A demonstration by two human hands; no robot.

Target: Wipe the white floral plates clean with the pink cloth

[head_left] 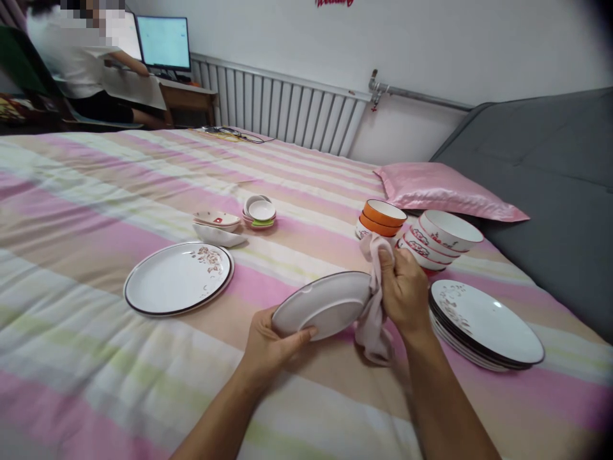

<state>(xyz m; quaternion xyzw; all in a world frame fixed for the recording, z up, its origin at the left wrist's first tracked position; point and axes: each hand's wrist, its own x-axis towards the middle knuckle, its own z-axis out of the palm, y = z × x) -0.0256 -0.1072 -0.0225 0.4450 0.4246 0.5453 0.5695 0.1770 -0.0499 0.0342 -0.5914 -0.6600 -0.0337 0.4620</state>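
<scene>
Tilted above the bed, a white plate (pixel 325 305) with a dark rim shows its underside and foot ring. My left hand (pixel 275 348) grips its left edge, thumb on the underside and fingers behind. My right hand (pixel 405 291) is closed on a pale pink cloth (pixel 376 319), which wraps the plate's right edge and hangs below it. To the left lie oval plates (pixel 175 279) with brown flower prints, stacked. Right of my right hand stands a taller stack of similar plates (pixel 493 322).
Orange bowls (pixel 383 217) and white bowls with red rims (pixel 443 239) stand stacked beyond my right hand. Small dishes (pixel 261 211) and boat-shaped dishes (pixel 218 223) sit farther left. A pink pillow (pixel 445 188) rests by the grey headboard (pixel 541 147). A person (pixel 86 70) sits at a desk.
</scene>
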